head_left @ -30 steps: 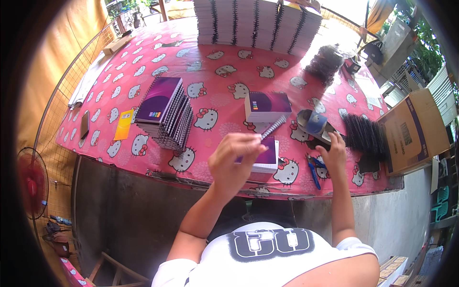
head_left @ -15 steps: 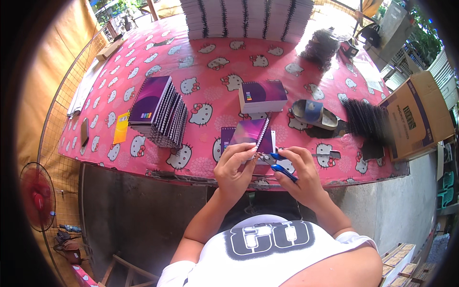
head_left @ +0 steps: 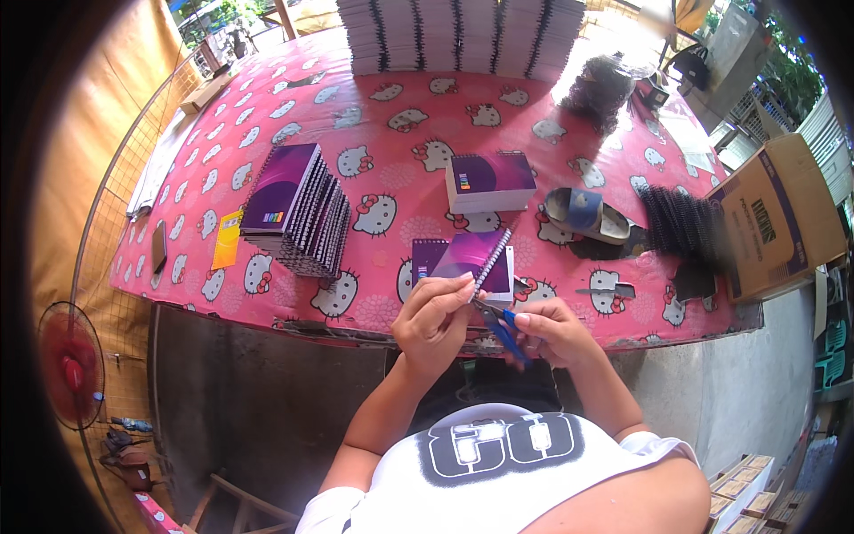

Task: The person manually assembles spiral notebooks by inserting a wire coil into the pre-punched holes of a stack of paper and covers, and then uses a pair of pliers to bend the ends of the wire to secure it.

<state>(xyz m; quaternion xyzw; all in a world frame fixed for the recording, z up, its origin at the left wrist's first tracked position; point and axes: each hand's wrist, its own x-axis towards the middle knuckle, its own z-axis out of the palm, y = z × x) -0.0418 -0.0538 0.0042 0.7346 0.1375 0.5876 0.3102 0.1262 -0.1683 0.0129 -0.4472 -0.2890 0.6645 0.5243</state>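
Note:
Close to the table's near edge, my left hand (head_left: 433, 325) pinches the lower end of a purple spiral notebook (head_left: 464, 254), whose light-coloured coil (head_left: 495, 262) slants up and to the right. My right hand (head_left: 559, 331) is closed on a pair of blue-handled pliers (head_left: 503, 333). The metal jaws meet the coil's end beside my left fingertips; their exact grip is too small to tell. Under the held notebook lies another purple notebook (head_left: 429, 253), partly hidden. Just beyond sits a block of pages with a purple cover (head_left: 490, 185).
A tall stack of purple spiral notebooks (head_left: 292, 209) stands at left, beside a yellow card (head_left: 228, 240). To the right are a blue slipper (head_left: 583, 212), a knife (head_left: 612, 290), black coils (head_left: 680, 218) and a carton (head_left: 774, 222). Large bound stacks (head_left: 458, 36) fill the far side.
The pliers have turned so their handles point more downward, and their jaws are now at the coil's end. My right hand has shifted slightly down; the notebook has tilted and moved a little.

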